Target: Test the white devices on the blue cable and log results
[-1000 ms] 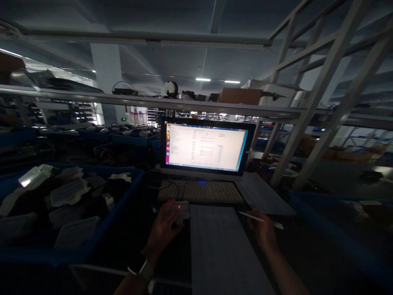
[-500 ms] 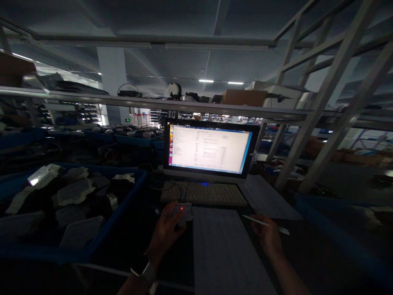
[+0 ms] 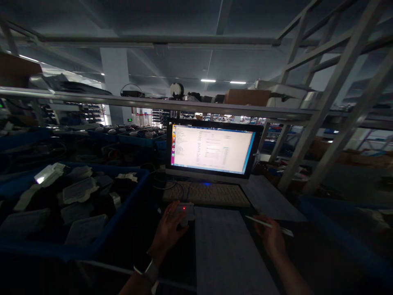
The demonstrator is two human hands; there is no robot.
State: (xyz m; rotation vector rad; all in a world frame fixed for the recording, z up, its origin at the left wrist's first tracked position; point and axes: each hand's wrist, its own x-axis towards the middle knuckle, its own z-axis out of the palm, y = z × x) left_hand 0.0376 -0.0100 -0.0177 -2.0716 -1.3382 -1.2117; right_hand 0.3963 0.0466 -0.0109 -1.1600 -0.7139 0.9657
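My left hand, with a watch on its wrist, grips the left side of a small pale boxy device lying on the dark worktop. A red light glows on the device, close to my fingertips. Between the fingers of my right hand is a slim white pen, its tip pointing up and left. A printed sheet of paper lies between both hands. Behind the device sits a pale keyboard, in front of a lit computer monitor showing a form-like window.
At left, a blue bin holds several pale boxy devices. Another paper sheet lies right of the keyboard, with a blue bin farther right. A metal shelf crosses above the monitor; slanted metal bars rise at right.
The whole view has shifted slightly, so things appear a little farther right. Both hands keep their hold on the device and the pen.
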